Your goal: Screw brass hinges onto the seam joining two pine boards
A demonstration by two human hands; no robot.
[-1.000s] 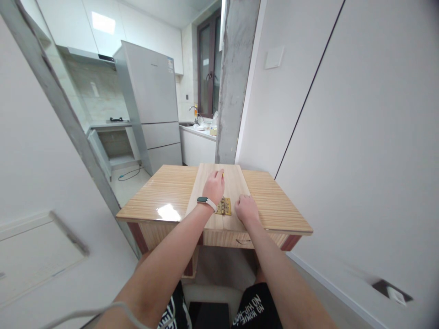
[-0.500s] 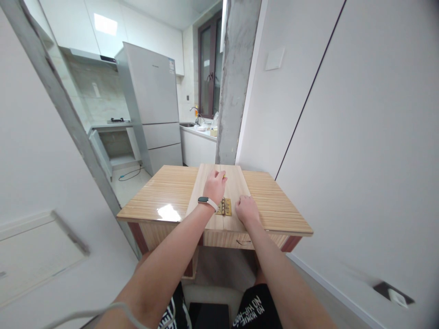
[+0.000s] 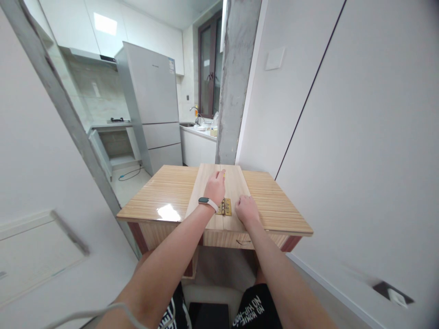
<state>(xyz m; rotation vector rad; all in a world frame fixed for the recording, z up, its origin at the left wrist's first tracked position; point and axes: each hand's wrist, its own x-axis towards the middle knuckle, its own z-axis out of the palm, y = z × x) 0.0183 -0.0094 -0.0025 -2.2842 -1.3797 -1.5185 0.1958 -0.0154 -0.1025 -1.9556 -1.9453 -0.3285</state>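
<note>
Two pale wooden boards (image 3: 234,183) lie side by side on the desk, with a seam running between them. A brass hinge (image 3: 226,207) lies across that seam near the front, partly covered by my left wrist. Farther back along the seam is my left hand (image 3: 215,187), wearing a wristband, its fingers closed at a small yellow piece (image 3: 224,174) that is mostly hidden. My right hand (image 3: 247,209) rests curled on the right-hand board near its outer edge; whatever its fingers hold, if anything, is out of sight.
The wood-grain desk (image 3: 284,201) has a drawer with a handle (image 3: 243,242) at its front. White walls (image 3: 325,114) stand close on both sides. Beyond the desk are a fridge (image 3: 151,91), a sink counter (image 3: 199,141) and a cable (image 3: 130,173) on the floor.
My left hand has turned slightly, and its fingers now reach straighter forward at the yellow piece. My right hand, the boards and the front hinge have stayed in place.
</note>
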